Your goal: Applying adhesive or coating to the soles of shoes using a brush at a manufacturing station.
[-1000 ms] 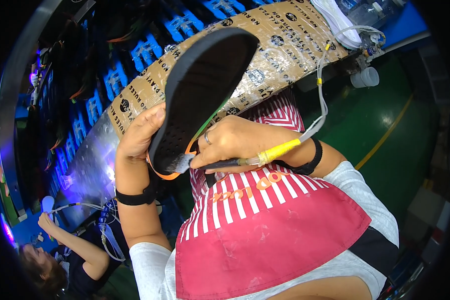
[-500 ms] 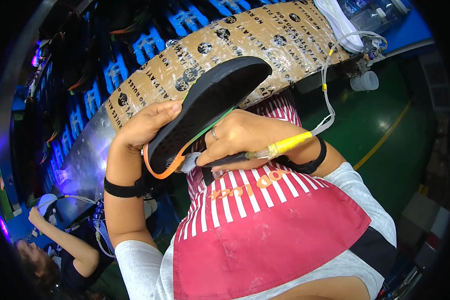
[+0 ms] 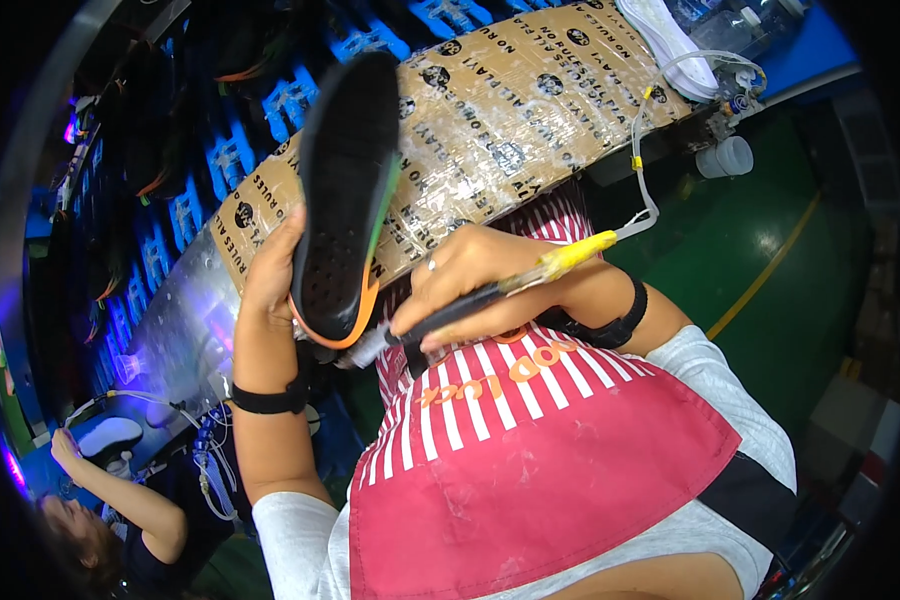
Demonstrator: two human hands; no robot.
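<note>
My left hand [image 3: 270,270] holds a black shoe sole [image 3: 342,200] with an orange and green rim, its heel end in my palm and its toe pointing up and away. My right hand [image 3: 470,285] grips a black tool [image 3: 450,312] with a yellow rear part and a thin clear hose [image 3: 642,170]. The tool's pale tip touches the sole's heel edge. Both wrists carry black bands. A red and white striped apron [image 3: 530,450] covers my front.
A bench wrapped in brown printed paper [image 3: 530,110] lies just beyond my hands. Blue racks with dark soles [image 3: 170,180] run along the left. Another person [image 3: 120,520] works at the lower left. A white cup [image 3: 725,158] hangs at the bench's right end above green floor.
My left hand has turned the sole from lying slanted to standing nearly upright, toe up. My right hand and the tool stay at the heel end.
</note>
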